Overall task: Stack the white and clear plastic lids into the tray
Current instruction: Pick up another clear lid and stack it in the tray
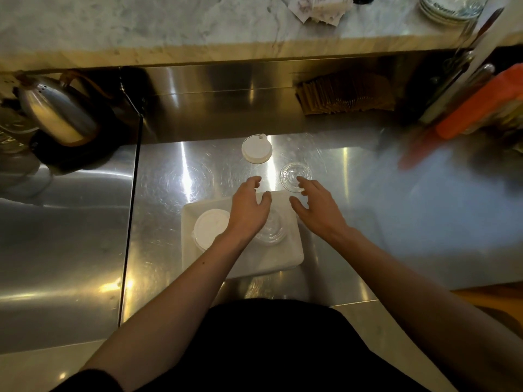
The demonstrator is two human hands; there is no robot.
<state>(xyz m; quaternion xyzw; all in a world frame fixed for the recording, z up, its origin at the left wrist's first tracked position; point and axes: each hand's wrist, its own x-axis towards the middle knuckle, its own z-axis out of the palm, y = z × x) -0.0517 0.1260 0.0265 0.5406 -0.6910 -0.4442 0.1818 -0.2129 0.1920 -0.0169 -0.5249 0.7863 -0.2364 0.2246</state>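
Observation:
A white square tray (pixel 285 257) sits on the steel counter in front of me. Inside it lie a stack of white lids (pixel 209 226) on the left and clear lids (pixel 273 232) on the right, partly hidden by my left hand (pixel 249 206). That hand hovers over the tray's far edge, fingers spread, holding nothing. Beyond the tray a single white lid (pixel 256 148) lies on the counter. A clear lid (pixel 293 174) rests to its right. My right hand (pixel 317 206) is spread open, its fingertips at the near rim of that clear lid.
A metal kettle (pixel 56 111) on a dark base stands at the left. Brown paper sleeves (pixel 345 94) lean against the back wall. Orange packets and utensils (pixel 478 103) crowd the right. A marble shelf (pixel 169 29) with stacked plates runs above.

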